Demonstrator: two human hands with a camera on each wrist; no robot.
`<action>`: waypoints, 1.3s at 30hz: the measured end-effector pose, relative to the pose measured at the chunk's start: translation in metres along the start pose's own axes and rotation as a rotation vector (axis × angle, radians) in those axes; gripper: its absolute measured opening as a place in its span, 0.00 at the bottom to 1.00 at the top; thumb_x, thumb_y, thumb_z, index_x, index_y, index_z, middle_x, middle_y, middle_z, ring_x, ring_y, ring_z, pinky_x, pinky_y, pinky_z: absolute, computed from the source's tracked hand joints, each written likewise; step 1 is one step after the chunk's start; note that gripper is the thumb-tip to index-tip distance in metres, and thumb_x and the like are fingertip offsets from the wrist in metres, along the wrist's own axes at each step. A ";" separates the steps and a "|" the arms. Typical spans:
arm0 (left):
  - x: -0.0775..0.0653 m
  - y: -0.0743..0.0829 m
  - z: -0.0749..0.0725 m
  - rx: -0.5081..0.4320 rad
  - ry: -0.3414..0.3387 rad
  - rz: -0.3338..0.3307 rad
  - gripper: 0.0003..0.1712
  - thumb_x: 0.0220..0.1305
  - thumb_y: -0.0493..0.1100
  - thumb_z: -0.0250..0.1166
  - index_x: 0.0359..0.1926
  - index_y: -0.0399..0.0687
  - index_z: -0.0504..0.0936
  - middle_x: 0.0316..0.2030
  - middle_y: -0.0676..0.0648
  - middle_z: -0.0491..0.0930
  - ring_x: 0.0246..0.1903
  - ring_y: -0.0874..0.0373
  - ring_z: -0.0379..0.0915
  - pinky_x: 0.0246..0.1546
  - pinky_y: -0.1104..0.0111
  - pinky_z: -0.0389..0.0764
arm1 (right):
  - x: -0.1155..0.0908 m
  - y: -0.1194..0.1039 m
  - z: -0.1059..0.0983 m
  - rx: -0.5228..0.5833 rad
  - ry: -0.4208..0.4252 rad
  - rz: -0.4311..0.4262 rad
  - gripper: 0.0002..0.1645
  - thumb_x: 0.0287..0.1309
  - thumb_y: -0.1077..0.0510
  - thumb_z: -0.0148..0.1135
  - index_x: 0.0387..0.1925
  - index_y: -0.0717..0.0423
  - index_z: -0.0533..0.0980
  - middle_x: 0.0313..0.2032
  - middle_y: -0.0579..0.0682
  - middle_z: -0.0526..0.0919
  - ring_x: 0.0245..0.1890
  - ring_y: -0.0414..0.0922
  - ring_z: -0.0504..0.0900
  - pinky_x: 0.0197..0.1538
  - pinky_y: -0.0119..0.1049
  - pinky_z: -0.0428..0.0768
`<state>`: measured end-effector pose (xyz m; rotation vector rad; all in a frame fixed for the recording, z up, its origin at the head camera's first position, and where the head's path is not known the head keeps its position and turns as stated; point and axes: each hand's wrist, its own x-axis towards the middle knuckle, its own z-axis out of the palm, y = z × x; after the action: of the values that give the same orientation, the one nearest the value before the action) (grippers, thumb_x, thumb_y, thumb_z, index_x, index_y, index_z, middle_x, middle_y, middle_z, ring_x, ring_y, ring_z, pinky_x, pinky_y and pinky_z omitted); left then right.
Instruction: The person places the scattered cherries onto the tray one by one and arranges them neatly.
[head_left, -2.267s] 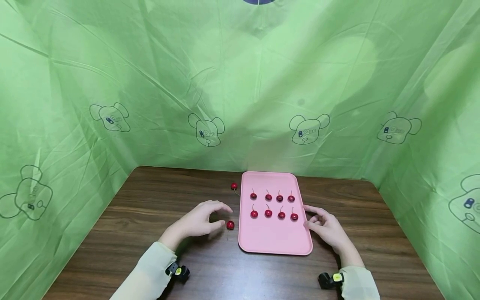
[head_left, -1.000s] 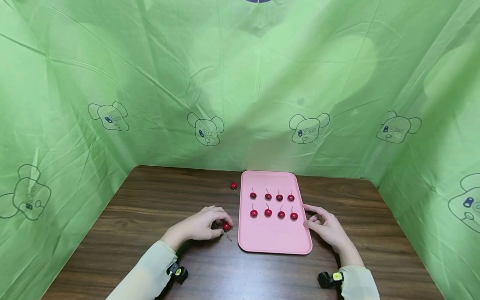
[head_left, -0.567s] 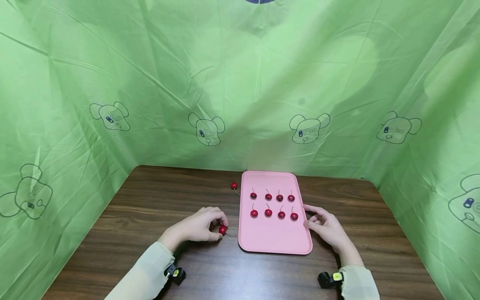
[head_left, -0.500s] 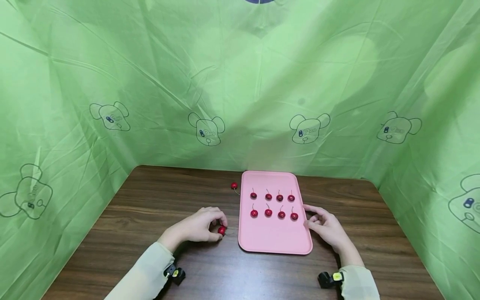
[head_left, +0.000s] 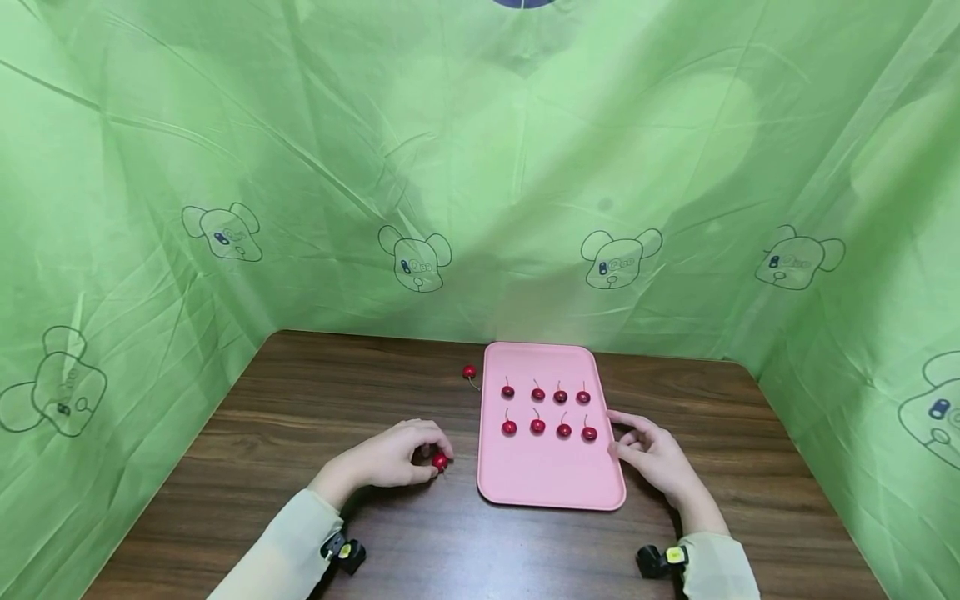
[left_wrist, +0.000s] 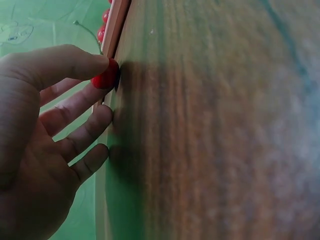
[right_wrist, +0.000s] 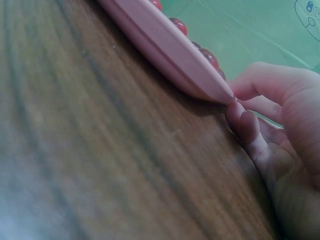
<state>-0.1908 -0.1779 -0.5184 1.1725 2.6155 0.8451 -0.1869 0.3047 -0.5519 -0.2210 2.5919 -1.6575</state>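
Note:
In the head view my left hand [head_left: 392, 455] is over the table, left of the pink tray [head_left: 551, 482]. It pinches a red cherry [head_left: 440, 461] between thumb and index finger; the left wrist view shows this cherry [left_wrist: 106, 75] just at the tabletop, with the other fingers spread. Two rows of cherries with upright stems lie on the tray, one of them a front-row cherry [head_left: 537, 426]. My right hand [head_left: 654, 457] holds the tray's right edge. Seen from the right wrist, the thumb meets the tray rim [right_wrist: 175, 60] and the curled fingers sit below it.
Another loose cherry [head_left: 468, 372] lies near the tray's upper left edge, its stem pointing toward the tray. The brown wooden table [head_left: 337, 375] is enclosed by green cloth [head_left: 517, 183] behind and at both sides.
My left hand has closed on the loose cherry and drawn it left, away from the tray. The cherry's stem has turned. My right hand and the tray have stayed put.

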 end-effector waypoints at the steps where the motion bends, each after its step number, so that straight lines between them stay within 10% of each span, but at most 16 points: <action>1: 0.000 0.000 0.000 -0.007 0.006 0.006 0.15 0.66 0.38 0.74 0.52 0.58 0.88 0.47 0.59 0.83 0.44 0.61 0.76 0.50 0.64 0.77 | 0.000 0.000 0.000 0.001 0.000 -0.001 0.34 0.67 0.65 0.74 0.72 0.60 0.77 0.39 0.59 0.86 0.37 0.42 0.83 0.40 0.32 0.82; 24: 0.001 -0.002 0.003 0.014 0.148 -0.008 0.12 0.67 0.50 0.80 0.41 0.55 0.84 0.34 0.57 0.82 0.33 0.62 0.77 0.36 0.71 0.76 | -0.001 0.001 0.000 -0.003 -0.002 -0.014 0.34 0.67 0.64 0.75 0.73 0.59 0.77 0.41 0.58 0.86 0.38 0.42 0.83 0.40 0.32 0.82; 39: -0.008 -0.001 -0.002 -0.051 0.053 -0.031 0.19 0.62 0.41 0.80 0.52 0.58 0.84 0.41 0.55 0.81 0.38 0.58 0.78 0.41 0.69 0.78 | 0.000 0.003 0.000 0.014 -0.005 -0.023 0.34 0.67 0.64 0.75 0.72 0.60 0.77 0.42 0.59 0.86 0.38 0.42 0.83 0.41 0.32 0.82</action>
<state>-0.1871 -0.1848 -0.5184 1.1090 2.6296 0.9436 -0.1874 0.3062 -0.5549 -0.2542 2.5835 -1.6795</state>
